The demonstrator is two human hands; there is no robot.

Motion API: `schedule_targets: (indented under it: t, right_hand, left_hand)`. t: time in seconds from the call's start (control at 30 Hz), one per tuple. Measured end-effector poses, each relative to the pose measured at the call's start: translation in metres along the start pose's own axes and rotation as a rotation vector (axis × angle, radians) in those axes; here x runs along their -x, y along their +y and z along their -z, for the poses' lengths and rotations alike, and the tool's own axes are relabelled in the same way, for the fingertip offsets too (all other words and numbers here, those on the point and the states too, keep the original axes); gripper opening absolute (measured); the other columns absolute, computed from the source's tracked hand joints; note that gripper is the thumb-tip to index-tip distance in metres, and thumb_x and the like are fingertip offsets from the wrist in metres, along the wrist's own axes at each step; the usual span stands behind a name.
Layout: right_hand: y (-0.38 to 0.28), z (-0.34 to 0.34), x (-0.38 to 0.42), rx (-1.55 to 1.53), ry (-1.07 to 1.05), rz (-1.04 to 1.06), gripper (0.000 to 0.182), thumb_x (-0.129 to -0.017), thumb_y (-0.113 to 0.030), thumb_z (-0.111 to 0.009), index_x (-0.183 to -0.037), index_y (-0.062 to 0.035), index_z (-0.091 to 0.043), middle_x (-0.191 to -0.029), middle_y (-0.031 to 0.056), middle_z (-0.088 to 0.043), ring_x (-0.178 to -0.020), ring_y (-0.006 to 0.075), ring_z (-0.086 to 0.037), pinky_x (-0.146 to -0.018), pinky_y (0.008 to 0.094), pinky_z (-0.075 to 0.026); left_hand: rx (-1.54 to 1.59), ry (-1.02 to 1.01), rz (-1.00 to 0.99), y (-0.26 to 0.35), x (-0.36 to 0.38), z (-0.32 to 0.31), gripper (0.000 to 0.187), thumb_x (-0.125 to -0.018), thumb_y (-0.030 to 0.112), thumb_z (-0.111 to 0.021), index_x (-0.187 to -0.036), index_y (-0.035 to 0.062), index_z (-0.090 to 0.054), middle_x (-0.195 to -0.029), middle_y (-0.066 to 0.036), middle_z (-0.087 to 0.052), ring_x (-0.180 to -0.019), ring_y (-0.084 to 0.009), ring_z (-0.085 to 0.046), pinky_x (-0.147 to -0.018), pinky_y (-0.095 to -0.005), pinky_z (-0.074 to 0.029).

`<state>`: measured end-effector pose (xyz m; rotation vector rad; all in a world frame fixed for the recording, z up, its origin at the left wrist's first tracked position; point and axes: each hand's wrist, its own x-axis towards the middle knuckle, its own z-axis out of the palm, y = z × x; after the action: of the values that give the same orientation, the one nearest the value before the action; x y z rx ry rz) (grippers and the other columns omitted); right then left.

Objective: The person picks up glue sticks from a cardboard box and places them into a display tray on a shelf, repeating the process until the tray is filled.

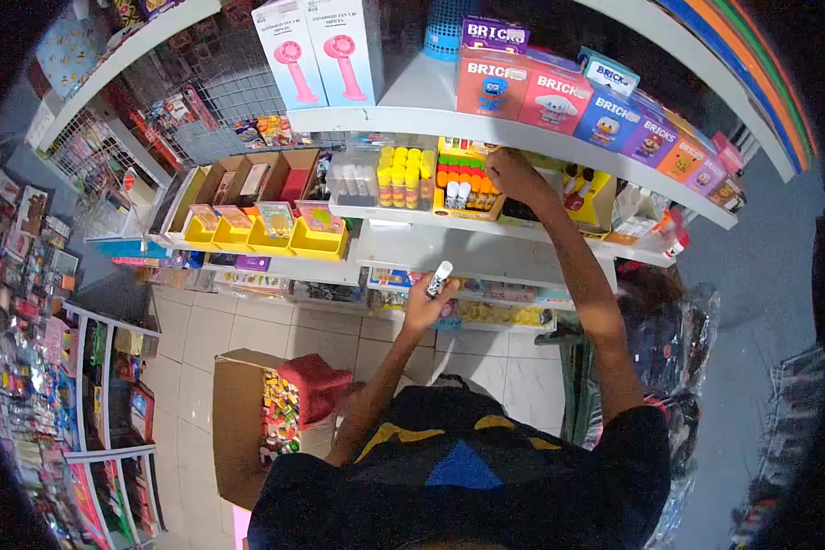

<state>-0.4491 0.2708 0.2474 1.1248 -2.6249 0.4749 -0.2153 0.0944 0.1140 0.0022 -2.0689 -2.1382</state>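
Stocking small tubes into the orange display tray [467, 213] on the middle shelf.

Your left hand [426, 307] is clenched around a white-capped tube [440, 278], held below and in front of the tray; your right hand [511, 172] reaches into the tray's right end, fingers curled among the stock, though whether it grips anything I cannot tell. I would advise you to seat each tube upright, cap matching its row, and steady the tray edge. The tray holds rows of tubes with orange, green and white caps. Left of the tray, a clear box [380, 179] holds yellow-topped sticks; further left, yellow bins [266, 236] carry small packets. Well below the tray, an open cardboard carton [247, 422] on the floor contains mixed coloured items.
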Motion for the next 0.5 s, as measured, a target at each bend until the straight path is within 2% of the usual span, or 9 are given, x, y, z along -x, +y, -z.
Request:
schedule_targets:
  t: [0.07, 0.13, 0.17, 0.23, 0.3, 0.4, 0.5]
  right_hand:
    - [0.002, -0.005, 0.007, 0.268, -0.094, 0.116, 0.013, -0.077, -0.006, -0.054, -0.069, 0.0040, -0.055, -0.069, 0.0216, -0.056, -0.067, 0.0362, -0.058, -0.066, 0.0454, -0.045]
    - [-0.007, 0.002, 0.008, 0.389, 0.051, 0.242, 0.011, -0.080, -0.007, -0.055, -0.079, 0.0036, -0.058, -0.079, 0.0213, -0.059, -0.072, 0.0367, -0.059, -0.070, 0.0441, -0.047]
    - [-0.013, 0.004, 0.013, 0.368, 0.241, 0.308, 0.012, -0.082, -0.007, -0.055, -0.085, 0.0032, -0.059, -0.085, 0.0210, -0.059, -0.076, 0.0372, -0.059, -0.073, 0.0434, -0.047]
    - [-0.033, 0.008, 0.021, 0.210, 0.386, 0.276, 0.017, -0.084, -0.009, -0.057, -0.097, 0.0022, -0.060, -0.096, 0.0193, -0.060, -0.082, 0.0351, -0.060, -0.076, 0.0410, -0.048]
    - [-0.055, 0.012, 0.029, -0.050, 0.289, 0.083, 0.024, -0.086, -0.011, -0.060, -0.107, 0.0009, -0.059, -0.104, 0.0165, -0.060, -0.087, 0.0298, -0.061, -0.078, 0.0375, -0.049]
    - [-0.119, 0.041, 0.050, -0.596, -0.031, -0.054, 0.026, -0.087, -0.017, -0.061, -0.106, -0.0005, -0.061, -0.095, 0.0127, -0.064, -0.084, 0.0210, -0.061, -0.078, 0.0334, -0.049]
    - [-0.143, 0.043, 0.072, -0.754, -0.221, -0.105, 0.034, -0.086, -0.022, -0.065, -0.112, -0.0012, -0.060, -0.097, 0.0112, -0.065, -0.086, 0.0179, -0.061, -0.078, 0.0310, -0.049]
  left_hand:
    - [-0.030, -0.033, 0.021, 0.010, 0.001, 0.000, 0.028, -0.083, 0.023, -0.071, -0.074, 0.0050, -0.052, -0.065, 0.005, -0.044, -0.060, -0.0052, -0.040, -0.054, -0.0219, -0.035]
    - [-0.009, -0.055, 0.032, 0.018, -0.003, -0.002, 0.030, -0.084, 0.023, -0.070, -0.072, 0.0055, -0.049, -0.065, 0.005, -0.043, -0.059, -0.0054, -0.038, -0.053, -0.0222, -0.033]
    - [0.026, -0.062, 0.039, 0.021, -0.005, -0.003, 0.030, -0.084, 0.023, -0.069, -0.072, 0.0057, -0.048, -0.064, 0.005, -0.042, -0.059, -0.0055, -0.037, -0.053, -0.0223, -0.033]
    - [0.034, -0.064, 0.019, 0.028, -0.005, -0.001, 0.030, -0.085, 0.023, -0.068, -0.072, 0.0059, -0.046, -0.064, 0.005, -0.042, -0.059, -0.0056, -0.036, -0.053, -0.0220, -0.032]
    - [-0.018, -0.053, -0.039, 0.039, -0.009, 0.001, 0.031, -0.085, 0.023, -0.067, -0.072, 0.0059, -0.045, -0.065, 0.005, -0.041, -0.060, -0.0056, -0.035, -0.053, -0.0213, -0.031]
    - [0.069, -0.056, -0.003, 0.035, -0.014, 0.003, 0.027, -0.086, 0.022, -0.067, -0.075, 0.0052, -0.048, -0.065, 0.006, -0.039, -0.061, -0.0052, -0.035, -0.055, -0.0210, -0.031]
    - [0.087, -0.091, 0.046, 0.062, -0.011, 0.005, 0.024, -0.086, 0.022, -0.067, -0.078, 0.0043, -0.052, -0.066, 0.006, -0.038, -0.063, -0.0043, -0.035, -0.056, -0.0215, -0.032]
